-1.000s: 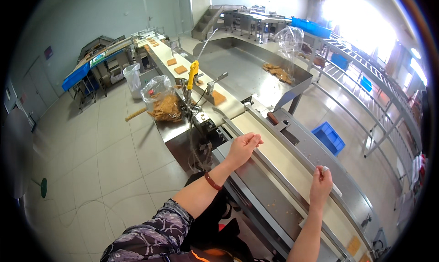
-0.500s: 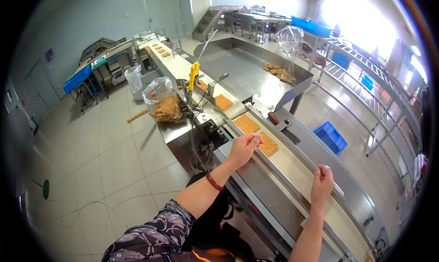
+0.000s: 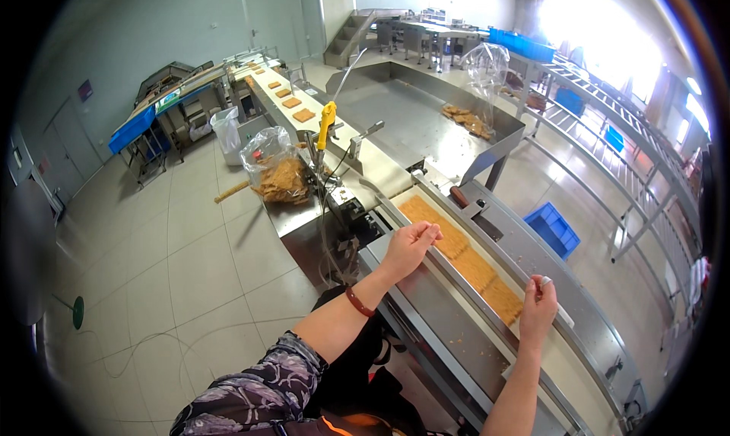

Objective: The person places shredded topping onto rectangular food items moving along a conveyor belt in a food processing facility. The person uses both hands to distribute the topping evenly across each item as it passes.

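A row of flat golden-brown food squares lies end to end in the near conveyor channel, slightly smeared by motion. Over the channel's left rail hangs my left hand, fingers curled closed and nothing visible in them. Beside the right rail, past the front end of the row, my right hand is closed too. A small white patch shows at its fingertips; I cannot tell whether it is held or worn. Neither hand appears to grip a square. More squares lie spaced apart on the white belt farther up.
A clear bag of broken brown pieces sits left of the belt, near a yellow-handled tool. Brown pieces lie in the wide metal tray. A brown-handled tool rests right of the channel. A blue crate stands on the floor.
The squares in the channel have moved toward me and now form a longer, touching row. New squares have come down the far belt. Both hands have stayed almost in place.
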Action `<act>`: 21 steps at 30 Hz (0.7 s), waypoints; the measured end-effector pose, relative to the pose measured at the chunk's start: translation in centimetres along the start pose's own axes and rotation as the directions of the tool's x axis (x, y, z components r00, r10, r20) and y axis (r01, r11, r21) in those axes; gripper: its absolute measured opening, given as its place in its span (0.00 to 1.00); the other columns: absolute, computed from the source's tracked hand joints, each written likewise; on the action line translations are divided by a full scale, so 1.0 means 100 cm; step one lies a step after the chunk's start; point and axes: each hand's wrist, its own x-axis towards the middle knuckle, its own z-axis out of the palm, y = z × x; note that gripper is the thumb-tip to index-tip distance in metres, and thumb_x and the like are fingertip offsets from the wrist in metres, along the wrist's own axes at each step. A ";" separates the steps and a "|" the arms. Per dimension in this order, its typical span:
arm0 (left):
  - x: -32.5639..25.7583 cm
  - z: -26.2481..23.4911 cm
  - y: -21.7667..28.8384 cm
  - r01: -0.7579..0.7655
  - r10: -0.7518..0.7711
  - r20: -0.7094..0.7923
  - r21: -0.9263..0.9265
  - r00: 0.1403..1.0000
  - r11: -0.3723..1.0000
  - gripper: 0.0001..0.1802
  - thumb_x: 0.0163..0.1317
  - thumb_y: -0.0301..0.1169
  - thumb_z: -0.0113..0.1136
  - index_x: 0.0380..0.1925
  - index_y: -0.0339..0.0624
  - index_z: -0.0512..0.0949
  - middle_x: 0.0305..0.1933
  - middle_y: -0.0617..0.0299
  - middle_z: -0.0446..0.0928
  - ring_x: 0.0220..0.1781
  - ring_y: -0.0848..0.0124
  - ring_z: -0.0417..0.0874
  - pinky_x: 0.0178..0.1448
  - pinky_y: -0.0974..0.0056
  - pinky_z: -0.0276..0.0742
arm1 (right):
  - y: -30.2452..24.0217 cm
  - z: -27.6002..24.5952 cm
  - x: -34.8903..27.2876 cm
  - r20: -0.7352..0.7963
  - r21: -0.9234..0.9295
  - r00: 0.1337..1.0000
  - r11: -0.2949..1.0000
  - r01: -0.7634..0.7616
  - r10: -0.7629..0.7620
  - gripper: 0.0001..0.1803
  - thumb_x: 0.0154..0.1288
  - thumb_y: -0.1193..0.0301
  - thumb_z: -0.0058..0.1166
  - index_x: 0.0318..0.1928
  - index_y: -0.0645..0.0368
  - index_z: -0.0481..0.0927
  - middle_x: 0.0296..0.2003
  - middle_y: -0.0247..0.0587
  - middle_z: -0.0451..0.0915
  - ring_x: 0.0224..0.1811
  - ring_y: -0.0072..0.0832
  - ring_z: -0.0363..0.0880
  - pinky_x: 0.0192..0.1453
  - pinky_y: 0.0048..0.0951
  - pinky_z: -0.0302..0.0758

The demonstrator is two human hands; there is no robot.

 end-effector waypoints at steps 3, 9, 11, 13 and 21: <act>0.001 0.000 -0.002 0.002 -0.002 0.001 -0.009 1.000 1.000 0.19 0.79 0.41 0.57 0.37 0.36 0.85 0.30 0.67 0.83 0.37 0.79 0.81 0.44 0.71 0.76 | 0.003 0.000 0.001 -0.014 0.002 1.000 1.000 0.021 -0.021 0.07 0.75 0.72 0.58 0.45 0.64 0.83 0.36 0.42 0.82 0.37 0.32 0.78 0.46 0.34 0.76; 0.001 0.000 -0.004 -0.011 0.011 -0.002 0.038 1.000 0.999 0.20 0.79 0.42 0.57 0.38 0.36 0.86 0.29 0.67 0.83 0.35 0.79 0.81 0.42 0.71 0.75 | -0.002 -0.001 0.000 0.009 -0.003 1.000 1.000 -0.009 0.009 0.07 0.75 0.72 0.57 0.44 0.64 0.82 0.37 0.42 0.81 0.37 0.32 0.78 0.45 0.34 0.76; 0.002 0.000 -0.004 -0.016 0.016 -0.006 0.059 1.000 0.998 0.20 0.79 0.42 0.57 0.38 0.37 0.86 0.28 0.68 0.82 0.35 0.79 0.80 0.41 0.70 0.75 | -0.004 -0.002 0.000 0.014 -0.003 1.000 1.000 -0.006 0.006 0.07 0.75 0.72 0.57 0.44 0.64 0.82 0.36 0.42 0.81 0.36 0.32 0.78 0.45 0.34 0.76; 0.002 -0.001 -0.002 -0.004 0.004 0.002 0.054 1.000 0.999 0.20 0.79 0.42 0.57 0.38 0.37 0.86 0.28 0.68 0.82 0.35 0.79 0.80 0.42 0.70 0.75 | -0.003 -0.001 0.001 0.013 0.001 1.000 1.000 0.000 0.000 0.07 0.75 0.72 0.57 0.44 0.64 0.82 0.36 0.42 0.81 0.36 0.32 0.78 0.45 0.34 0.76; 0.001 0.000 -0.003 -0.010 0.010 0.006 0.028 1.000 1.000 0.19 0.79 0.42 0.58 0.38 0.37 0.86 0.27 0.68 0.81 0.35 0.80 0.80 0.41 0.70 0.75 | -0.005 -0.002 0.000 0.029 -0.023 1.000 1.000 0.012 -0.011 0.08 0.76 0.71 0.56 0.44 0.64 0.82 0.36 0.43 0.81 0.37 0.32 0.78 0.45 0.34 0.76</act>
